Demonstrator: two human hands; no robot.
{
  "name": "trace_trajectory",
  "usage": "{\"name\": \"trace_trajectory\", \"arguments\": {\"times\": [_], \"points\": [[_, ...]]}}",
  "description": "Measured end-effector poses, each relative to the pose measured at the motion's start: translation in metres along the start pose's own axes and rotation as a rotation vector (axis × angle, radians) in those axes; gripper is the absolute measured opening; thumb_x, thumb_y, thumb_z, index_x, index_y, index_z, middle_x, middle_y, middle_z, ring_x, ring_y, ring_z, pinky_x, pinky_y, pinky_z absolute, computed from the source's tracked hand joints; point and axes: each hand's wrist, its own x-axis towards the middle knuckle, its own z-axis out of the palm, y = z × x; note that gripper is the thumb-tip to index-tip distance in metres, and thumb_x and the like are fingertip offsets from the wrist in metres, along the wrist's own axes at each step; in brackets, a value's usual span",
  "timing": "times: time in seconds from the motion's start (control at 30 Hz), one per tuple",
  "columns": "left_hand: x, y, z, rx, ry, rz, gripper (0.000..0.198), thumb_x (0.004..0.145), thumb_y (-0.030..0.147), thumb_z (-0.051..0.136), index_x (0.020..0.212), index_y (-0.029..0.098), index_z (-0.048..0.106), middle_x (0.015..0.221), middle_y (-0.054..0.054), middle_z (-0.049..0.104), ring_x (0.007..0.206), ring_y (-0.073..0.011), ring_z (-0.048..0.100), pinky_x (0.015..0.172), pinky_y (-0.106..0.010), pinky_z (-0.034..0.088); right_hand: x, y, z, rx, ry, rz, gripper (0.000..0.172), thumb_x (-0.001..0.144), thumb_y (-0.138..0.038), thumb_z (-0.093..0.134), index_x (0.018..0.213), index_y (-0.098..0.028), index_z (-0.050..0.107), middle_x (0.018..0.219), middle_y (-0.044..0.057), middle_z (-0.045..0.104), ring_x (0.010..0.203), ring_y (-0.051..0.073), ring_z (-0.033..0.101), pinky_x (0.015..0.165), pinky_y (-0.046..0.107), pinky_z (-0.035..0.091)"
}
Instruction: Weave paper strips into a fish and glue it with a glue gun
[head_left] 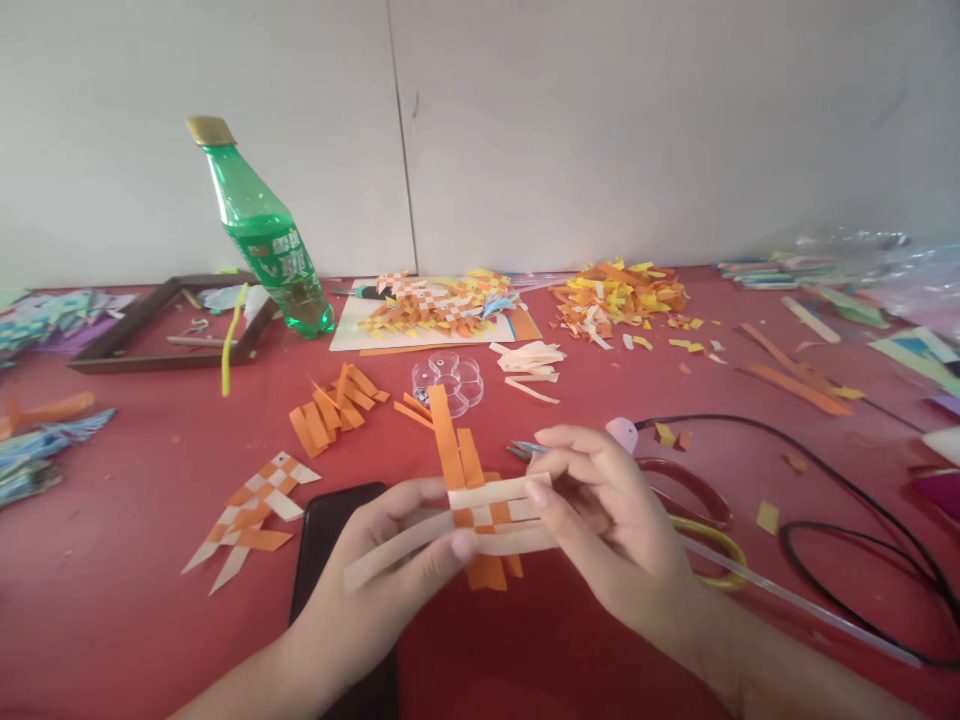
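Note:
Between my hands, above the red table, is a small weave of orange and cream paper strips [484, 515] in a checker pattern. My left hand [397, 560] pinches its left side, the thumb pressed near a long cream strip that sticks out leftward. On the other side my right hand [607, 520] grips the ends of cream strips between thumb and fingers. Orange strips [448, 435] stand up from the top of the weave, and more hang below it. A finished-looking woven paper fish [262, 500] in the same colours lies to the left.
A dark phone [341, 510] lies under my left hand. Loose orange strips [334, 410], cream strips [531, 360] and a clear flower-shaped palette [465, 382] sit beyond. A green bottle [270, 245] leans near a frame [97, 350]. Scissors [712, 550] and a black cable [780, 430] are at right.

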Motion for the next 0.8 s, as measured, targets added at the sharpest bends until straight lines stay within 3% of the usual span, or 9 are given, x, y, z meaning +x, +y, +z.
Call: {"name": "trace_trajectory", "arguments": {"times": [0.13,0.23,0.33,0.4,0.5,0.67,0.73,0.8], "points": [[0.010,-0.007,-0.007,-0.062,0.036,-0.049,0.022,0.071,0.039,0.080,0.080,0.019,0.075,0.077,-0.003,0.074,0.070,-0.0176,0.070,0.064,-0.026,0.060,0.012,0.001,-0.016,-0.141,-0.059,-0.013,0.025,0.096,-0.029,0.051,0.121,-0.029,0.049,0.095,0.002,0.067,0.082,0.014,0.067,0.068,0.023,0.054],[0.014,-0.008,-0.008,-0.140,0.099,-0.051,0.022,0.069,0.036,0.082,0.079,0.018,0.073,0.077,-0.001,0.072,0.069,-0.0159,0.069,0.060,-0.024,0.061,0.026,0.007,-0.046,-0.454,-0.102,-0.049,0.018,0.094,-0.027,0.050,0.110,-0.028,0.059,0.102,0.005,0.070,0.091,0.020,0.068,0.078,0.031,0.055],[0.015,-0.007,-0.010,-0.237,0.163,-0.052,0.022,0.068,0.033,0.083,0.081,0.019,0.073,0.076,0.001,0.070,0.067,-0.0128,0.067,0.059,-0.021,0.060,0.037,0.021,-0.080,-0.749,-0.259,-0.163,0.036,0.085,-0.012,0.046,0.114,-0.026,0.062,0.114,0.008,0.066,0.104,0.025,0.064,0.090,0.041,0.052],[0.015,-0.006,-0.012,-0.279,0.180,-0.073,0.019,0.069,0.030,0.083,0.081,0.018,0.074,0.076,0.001,0.071,0.066,-0.0113,0.067,0.060,-0.020,0.059,0.040,0.030,-0.096,-0.813,-0.415,-0.200,0.050,0.077,-0.004,0.044,0.114,-0.029,0.064,0.115,0.006,0.065,0.106,0.024,0.063,0.090,0.041,0.052],[0.017,-0.005,-0.014,-0.309,0.182,-0.098,0.015,0.071,0.027,0.082,0.080,0.018,0.074,0.077,0.000,0.072,0.065,-0.0109,0.067,0.060,-0.020,0.059,0.040,0.040,-0.105,-0.834,-0.547,-0.189,0.055,0.075,-0.001,0.042,0.114,-0.032,0.065,0.113,0.005,0.063,0.104,0.022,0.063,0.085,0.039,0.053],[0.019,-0.007,-0.013,-0.322,0.211,-0.051,0.016,0.071,0.026,0.081,0.080,0.017,0.072,0.077,0.000,0.072,0.068,-0.0126,0.068,0.060,-0.021,0.059,0.043,0.039,-0.110,-0.829,-0.514,-0.247,0.047,0.069,-0.004,0.046,0.103,-0.030,0.065,0.105,0.005,0.065,0.102,0.024,0.063,0.090,0.046,0.050],[0.019,-0.009,-0.010,-0.333,0.217,-0.039,0.020,0.069,0.027,0.083,0.080,0.015,0.070,0.078,-0.001,0.073,0.069,-0.0134,0.069,0.061,-0.021,0.059,0.046,0.033,-0.116,-0.805,-0.422,-0.296,0.042,0.069,-0.007,0.049,0.100,-0.030,0.065,0.103,0.004,0.067,0.102,0.025,0.063,0.093,0.048,0.049],[0.019,-0.010,-0.005,-0.375,0.254,-0.046,0.026,0.066,0.028,0.085,0.082,0.015,0.069,0.085,-0.003,0.074,0.075,-0.0150,0.071,0.067,-0.024,0.061,0.048,0.027,-0.121,-0.695,-0.286,-0.291,0.037,0.073,-0.012,0.055,0.104,-0.030,0.063,0.102,0.004,0.068,0.096,0.024,0.066,0.083,0.040,0.055]]}}
